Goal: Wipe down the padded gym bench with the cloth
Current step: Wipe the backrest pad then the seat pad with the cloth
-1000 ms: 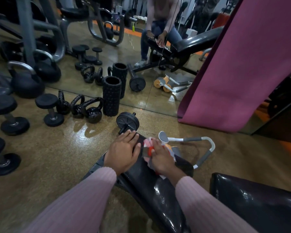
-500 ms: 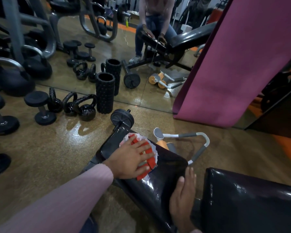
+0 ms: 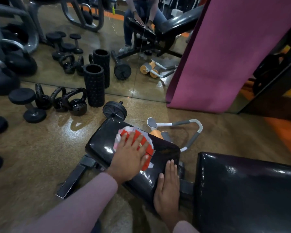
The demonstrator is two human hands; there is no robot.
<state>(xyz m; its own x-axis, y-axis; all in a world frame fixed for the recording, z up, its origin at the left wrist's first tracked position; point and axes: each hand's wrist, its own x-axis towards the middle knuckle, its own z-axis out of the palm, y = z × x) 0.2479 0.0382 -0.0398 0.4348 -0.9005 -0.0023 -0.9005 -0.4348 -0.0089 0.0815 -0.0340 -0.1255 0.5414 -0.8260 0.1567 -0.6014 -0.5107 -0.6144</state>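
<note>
Head view, single frame. Padded bench seat pad (image 3: pixel 101 145), black and glossy, sits at lower centre of frame, tilted so its far end points toward upper left. A second black pad (image 3: pixel 242 190) fills the lower right, apart from the first by a gap where the frame bar shows.

Cloth (image 3: pixel 141 140), red and white, lies flat on the upper surface of the seat pad, roughly mid-pad toward its right side.

Left hand (image 3: pixel 129 157): palm down, fingers spread and extended, pressing flat on the cloth. Not clenched; no pinch on the fabric, only flat pressure. A ring shows on one finger. Pink sleeve (image 3: pixel 71 206) runs from lower left of frame.

Right hand (image 3: pixel 167 194): flat, fingers straight and together, resting on the near right edge of the seat pad. Empty, clear of the cloth.

Surroundings: ab roller (image 3: pixel 175 126) with white-grey handle on the floor just beyond the pad, right of centre. Weight plate on a bar (image 3: pixel 114 111) just past the pad's far end. Black foam roller (image 3: pixel 94 84) upright at centre, kettlebells (image 3: pixel 74 101) to its left, dumbbells (image 3: pixel 27 105) at left edge. Pink mat (image 3: pixel 225 52) leans at upper right. Mirror (image 3: pixel 138 84) along the top of frame reflects the scene
</note>
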